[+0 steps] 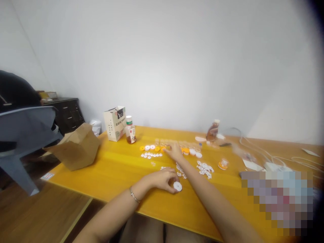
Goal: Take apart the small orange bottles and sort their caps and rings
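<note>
My left hand (pixel 164 179) rests low over the table with thumb and fingers curved around the edge of a white round disc (pixel 177 186). Farther forward, my right hand (pixel 175 152) reaches across, its fingertips pinched at an orange round piece (pixel 163 148) in a row of orange and white ones. Whether that piece is lifted, I cannot tell. On the hand's other side the row goes on with white round pieces (pixel 192 152). Small white knobbed parts (pixel 149 155) lie in front of the row. Thin white cut-out parts (pixel 204 168) are heaped right of my right forearm.
Clear rings (pixel 162 143) line up behind the row. A bottle (pixel 130 131) and paper bag (pixel 115 125) stand at back left, an open cardboard box (pixel 78 148) at the left edge. Right are another bottle (pixel 212 130), an orange-based clear piece (pixel 223 164) and white cables (pixel 263 152).
</note>
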The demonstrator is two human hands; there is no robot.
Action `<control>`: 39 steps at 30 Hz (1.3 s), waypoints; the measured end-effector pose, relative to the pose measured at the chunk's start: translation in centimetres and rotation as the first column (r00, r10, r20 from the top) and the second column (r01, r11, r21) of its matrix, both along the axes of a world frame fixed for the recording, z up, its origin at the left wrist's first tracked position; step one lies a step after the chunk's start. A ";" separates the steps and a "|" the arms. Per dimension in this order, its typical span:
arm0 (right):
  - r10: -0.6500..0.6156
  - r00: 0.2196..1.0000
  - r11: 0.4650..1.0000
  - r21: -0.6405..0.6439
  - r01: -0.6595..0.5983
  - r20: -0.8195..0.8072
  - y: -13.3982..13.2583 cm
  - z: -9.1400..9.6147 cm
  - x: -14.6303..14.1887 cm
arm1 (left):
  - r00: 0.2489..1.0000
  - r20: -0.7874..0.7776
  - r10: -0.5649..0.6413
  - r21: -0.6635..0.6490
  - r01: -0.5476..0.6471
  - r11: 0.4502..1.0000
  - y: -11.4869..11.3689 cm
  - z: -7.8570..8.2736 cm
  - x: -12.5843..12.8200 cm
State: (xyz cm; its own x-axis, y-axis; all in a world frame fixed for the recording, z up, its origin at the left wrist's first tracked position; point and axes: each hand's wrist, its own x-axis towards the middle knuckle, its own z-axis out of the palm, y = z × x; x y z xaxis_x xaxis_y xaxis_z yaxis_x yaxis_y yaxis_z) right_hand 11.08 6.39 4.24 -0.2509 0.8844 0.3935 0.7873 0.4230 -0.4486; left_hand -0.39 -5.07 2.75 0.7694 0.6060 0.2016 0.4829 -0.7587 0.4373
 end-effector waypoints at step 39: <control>0.387 0.853 0.786 -0.358 -0.504 -0.350 -11.9 -2.7 8.2 | 0.995 -0.090 0.038 0.206 -0.019 0.978 0.1 0.4 0.4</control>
State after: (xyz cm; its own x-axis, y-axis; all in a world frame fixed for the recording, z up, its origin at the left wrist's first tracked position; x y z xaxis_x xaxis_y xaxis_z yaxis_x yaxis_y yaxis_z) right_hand 19.27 -5.54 1.53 -0.6060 0.7876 0.1116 0.3971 0.4211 -0.8154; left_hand -0.02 -4.94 3.19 0.7738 0.5811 0.2522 0.5368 -0.8129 0.2260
